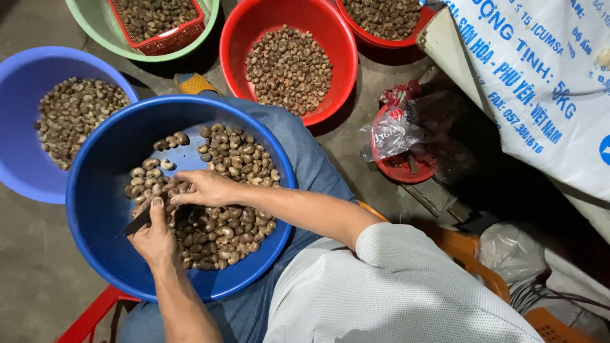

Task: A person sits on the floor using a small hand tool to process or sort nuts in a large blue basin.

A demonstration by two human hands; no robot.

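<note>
Head view, landmark: a deep blue basin [101, 216] resting on the person's lap, partly filled with cashew nuts in shell [235, 171].
Left hand [154, 236]: over the basin's lower middle, closed around a small dark-bladed knife [137, 223] — thumb pressed along the top.
Knife axis: the blade runs from the fist toward the basin's left wall, roughly level across the picture.
Right hand [202, 188]: just above the left hand, at the basin's centre, fingertips pinched shut on what seems to be a single nut; the nut itself is mostly hidden.
Key relation: the pinched nut sits just beside the knife hand, on its upper right — the two hands nearly touch.
Nut pile: heaped on the basin's right half and beneath both hands.
Beyond the basin: a lighter blue basin [19, 95] to its left and a red basin [330, 38] above it, both holding nuts.
Right of the basin: a white printed sack [540, 82].
</note>
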